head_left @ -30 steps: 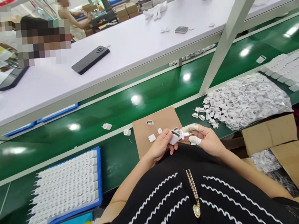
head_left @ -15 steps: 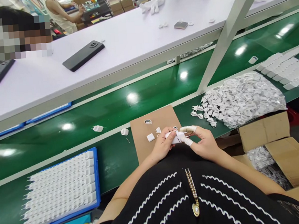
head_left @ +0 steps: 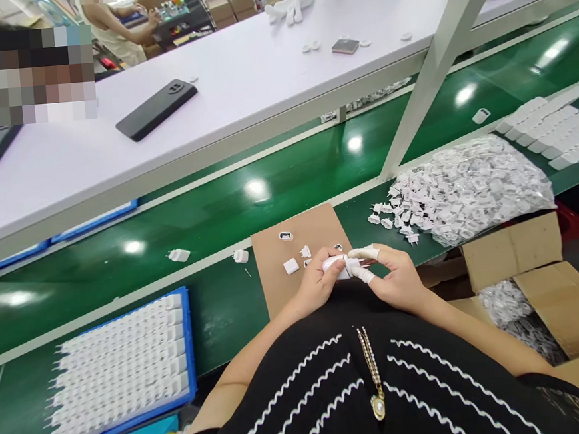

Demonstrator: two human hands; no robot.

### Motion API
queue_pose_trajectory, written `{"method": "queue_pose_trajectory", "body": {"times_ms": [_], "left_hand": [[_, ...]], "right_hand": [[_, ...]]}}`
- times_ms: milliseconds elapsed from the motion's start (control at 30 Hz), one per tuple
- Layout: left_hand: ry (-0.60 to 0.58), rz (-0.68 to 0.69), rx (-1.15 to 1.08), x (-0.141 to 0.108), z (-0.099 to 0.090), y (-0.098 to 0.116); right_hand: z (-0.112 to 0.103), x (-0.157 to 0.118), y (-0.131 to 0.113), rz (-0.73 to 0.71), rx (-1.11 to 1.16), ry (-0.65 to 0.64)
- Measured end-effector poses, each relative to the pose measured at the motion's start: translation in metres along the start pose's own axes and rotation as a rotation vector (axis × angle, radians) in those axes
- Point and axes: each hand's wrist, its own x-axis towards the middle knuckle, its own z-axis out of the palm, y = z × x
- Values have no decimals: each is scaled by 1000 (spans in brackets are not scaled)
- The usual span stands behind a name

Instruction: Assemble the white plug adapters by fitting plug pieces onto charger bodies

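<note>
White charger [head_left: 334,265] is held near the right edge of the cardboard sheet [head_left: 281,292] on the green table [head_left: 221,306]: body gripped by left hand [head_left: 317,285], pronged end pinched by right hand [head_left: 398,276], white finger covers [head_left: 365,252] worn. Loose white parts [head_left: 291,266] are scattered on the sheet. At left, charger rows [head_left: 126,370] are carried in a blue tray [head_left: 188,342]; at right, pronged pieces [head_left: 413,200] are heaped, partly bagged.

Green bench [head_left: 222,322] beneath a brown board [head_left: 278,288], blue tray [head_left: 189,345] and clear plastic bag [head_left: 499,177]
</note>
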Motion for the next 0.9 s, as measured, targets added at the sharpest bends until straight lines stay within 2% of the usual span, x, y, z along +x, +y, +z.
{"method": "queue_pose_trajectory", "body": {"times_ms": [167,367,600,700,767,833,900], "left_hand": [[-8,122,152,1,0,-5],[100,170,236,3,9,-3],[102,260,311,2,9,9],[206,211,265,4,14,3],[319,155,216,7,17,-7],[394,57,135,14,20,-21],[362,-107,9,22,19,-39]], "right_hand": [[-1,-1,0,16,86,-20],[1,1,-5,20,105,86],[-4,7,-8,79,198,-3],[3,9,-2,64,185,26],[13,13,10,115,210,38],[25,18,31,243,275,6],[37,23,59,419,344,-55]]}}
